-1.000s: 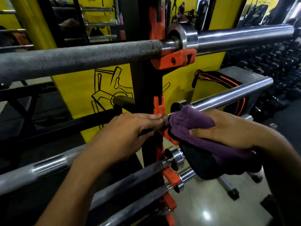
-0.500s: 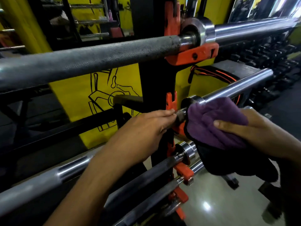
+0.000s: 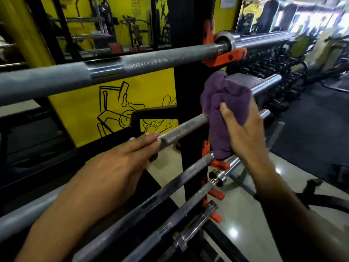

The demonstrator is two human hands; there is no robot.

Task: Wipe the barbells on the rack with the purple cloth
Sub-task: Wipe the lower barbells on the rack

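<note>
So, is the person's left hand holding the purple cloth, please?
No, the right hand grips the purple cloth; the left hand holds the knurled steel barbell.

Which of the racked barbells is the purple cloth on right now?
The second barbell from the top: the right hand wraps the purple cloth around it at the upright, and the left hand grips its knurled shaft.

Yellow wall (image 3: 79, 108) with black drawing; glossy pale floor (image 3: 243, 220); dumbbell racks (image 3: 268, 67) right.

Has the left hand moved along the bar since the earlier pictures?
Yes. The left hand has slid left along the second barbell, away from the black rack post it nearly touched before.
</note>
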